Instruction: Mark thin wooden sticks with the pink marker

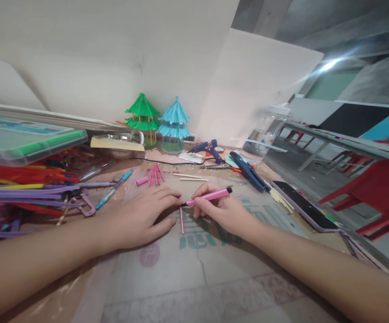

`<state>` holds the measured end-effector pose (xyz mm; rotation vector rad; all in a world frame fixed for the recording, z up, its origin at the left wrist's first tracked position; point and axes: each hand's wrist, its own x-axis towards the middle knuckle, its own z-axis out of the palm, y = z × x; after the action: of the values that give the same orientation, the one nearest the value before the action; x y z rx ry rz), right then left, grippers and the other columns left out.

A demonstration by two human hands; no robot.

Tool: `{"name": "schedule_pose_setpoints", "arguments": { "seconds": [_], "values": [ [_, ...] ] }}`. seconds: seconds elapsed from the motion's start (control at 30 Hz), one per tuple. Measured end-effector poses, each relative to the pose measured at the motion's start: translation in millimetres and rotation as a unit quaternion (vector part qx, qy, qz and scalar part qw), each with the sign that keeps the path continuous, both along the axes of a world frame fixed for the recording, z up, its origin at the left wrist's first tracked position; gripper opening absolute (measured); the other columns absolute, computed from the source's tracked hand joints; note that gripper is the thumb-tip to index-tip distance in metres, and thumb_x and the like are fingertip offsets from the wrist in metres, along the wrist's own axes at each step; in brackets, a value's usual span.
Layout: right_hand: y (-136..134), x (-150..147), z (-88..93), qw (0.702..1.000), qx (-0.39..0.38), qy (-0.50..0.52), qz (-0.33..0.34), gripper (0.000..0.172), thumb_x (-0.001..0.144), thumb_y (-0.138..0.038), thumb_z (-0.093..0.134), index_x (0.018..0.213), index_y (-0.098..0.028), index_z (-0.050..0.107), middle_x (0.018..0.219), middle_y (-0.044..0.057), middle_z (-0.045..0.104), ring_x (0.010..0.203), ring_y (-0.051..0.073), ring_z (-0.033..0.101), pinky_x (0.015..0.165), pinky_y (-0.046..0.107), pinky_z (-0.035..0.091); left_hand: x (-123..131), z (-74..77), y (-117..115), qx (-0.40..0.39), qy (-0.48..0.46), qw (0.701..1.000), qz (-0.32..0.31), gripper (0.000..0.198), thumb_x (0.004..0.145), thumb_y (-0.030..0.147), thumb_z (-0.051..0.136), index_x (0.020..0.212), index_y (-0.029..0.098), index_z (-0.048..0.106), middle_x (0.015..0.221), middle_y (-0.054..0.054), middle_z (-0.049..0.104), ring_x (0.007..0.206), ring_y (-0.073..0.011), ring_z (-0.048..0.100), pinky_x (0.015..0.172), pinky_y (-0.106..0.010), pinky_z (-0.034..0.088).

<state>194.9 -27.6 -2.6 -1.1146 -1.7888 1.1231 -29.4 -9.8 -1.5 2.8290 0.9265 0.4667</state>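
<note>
My right hand (219, 210) holds a pink marker (214, 194), its dark back end pointing up to the right and its tip down at a thin stick. That stick (182, 220) lies on the plastic sheet and is partly coloured pink. My left hand (143, 215) rests flat with fingers stretched out and thumb apart, its fingertips at the stick's upper end. Whether they press on it is hard to see. Beyond the left hand lie several pink sticks (156, 175) and the pink marker cap (142, 181). Two plain sticks (190, 176) are farther back.
Green (142, 110) and blue (174, 117) model pagodas stand by the wall. A glue gun (209, 149), a utility knife (248, 170) and a phone (303, 204) lie to the right. At left are a blue pen (114, 189), coloured craft strips (22, 193) and a plastic case (29, 137).
</note>
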Motion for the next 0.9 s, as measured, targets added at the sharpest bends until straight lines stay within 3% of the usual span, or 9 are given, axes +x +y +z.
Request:
{"name": "schedule_pose_setpoints", "arguments": {
  "seconds": [0.13, 0.33, 0.9],
  "values": [
    [0.3, -0.3, 0.1, 1.0, -0.001, 0.001, -0.002, 0.017, 0.086, -0.036, 0.056, 0.083, -0.021, 0.049, 0.062, -0.002, 0.061, 0.061, 0.013, 0.06, 0.062, 0.028, 0.049, 0.9, 1.9, -1.2, -0.003, 0.008, 1.0, 0.012, 0.032, 0.094, 0.036, 0.048, 0.123, 0.027, 0.057, 0.125, -0.005, 0.062, 0.115, -0.026, 0.056, 0.102, -0.044, 0.041],
    [0.1, 0.5, 1.4, 1.0, -0.011, 0.003, 0.001, 0.018, 0.086, -0.036, 0.058, 0.081, -0.02, 0.05, 0.06, -0.002, 0.062, 0.06, 0.013, 0.06, 0.062, 0.027, 0.049, 1.6, 2.1, 0.0, 0.005, 0.037, 0.999, 0.003, 0.036, 0.095, 0.034, 0.047, 0.128, 0.024, 0.053, 0.134, -0.006, 0.056, 0.125, -0.0253, 0.049, 0.107, -0.045, 0.038],
    [-0.3, 1.2, 2.0, 0.999, -0.032, 0.018, 0.003, 0.019, 0.082, -0.035, 0.061, 0.077, -0.02, 0.05, 0.057, -0.002, 0.061, 0.055, 0.012, 0.058, 0.056, 0.025, 0.045, 1.7, 2.1, 0.6, 0.008, 0.039, 0.999, 0.009, 0.036, 0.094, 0.036, 0.046, 0.126, 0.022, 0.055, 0.135, -0.007, 0.056, 0.124, -0.0263, 0.051, 0.107, -0.046, 0.039]
  ]
}}
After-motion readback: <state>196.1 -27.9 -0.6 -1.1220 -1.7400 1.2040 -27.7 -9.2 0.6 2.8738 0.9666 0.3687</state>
